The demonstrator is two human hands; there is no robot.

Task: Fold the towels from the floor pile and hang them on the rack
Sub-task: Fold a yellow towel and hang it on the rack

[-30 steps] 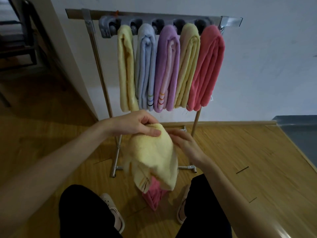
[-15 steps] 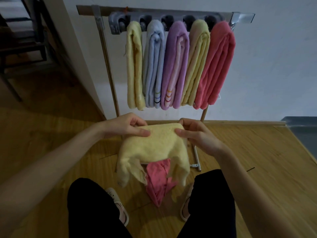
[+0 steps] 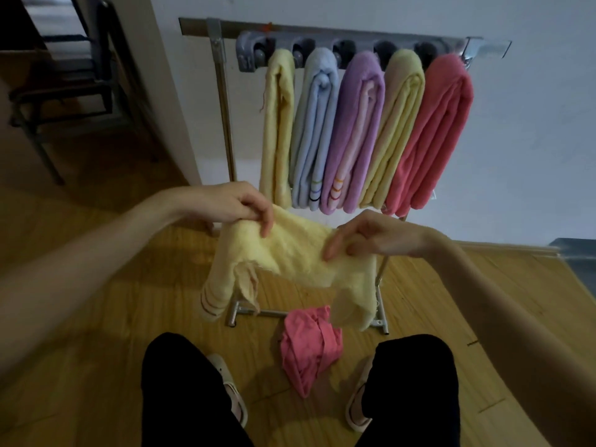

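Below the rack [image 3: 342, 30], in front of its lower half, a pale yellow towel [image 3: 290, 250] is stretched between two hands in the air. It is soft and fuzzy, with a frayed edge on its left drooping part and faint stripes near that hanging corner. The left hand [image 3: 232, 204] pinches the towel's upper left edge with curled fingers and thumb; the right hand [image 3: 371, 237] grips the opposite edge the same way. The towel's long axis runs roughly side to side, tilted slightly down toward the right hand, and both ends sag below the grips toward the floor [image 3: 96, 317]. Five folded towels hang side by side on the rack's pegs, touching one another: a yellow folded towel [image 3: 279, 124], a light blue towel [image 3: 314, 130], a purple towel [image 3: 353, 130], a second yellow-green towel [image 3: 395, 124] and a coral towel [image 3: 432, 130]. Under the held towel, just in front of the rack's base bar, a crumpled pink towel [image 3: 309, 346] lies on the wooden floor between the person's slippered feet (dark trouser legs frame it on both sides). Left of the rack a wall corner juts out, and beyond it stands a dark chair [image 3: 64, 88]; right of the rack the floor runs open to the skirting board.
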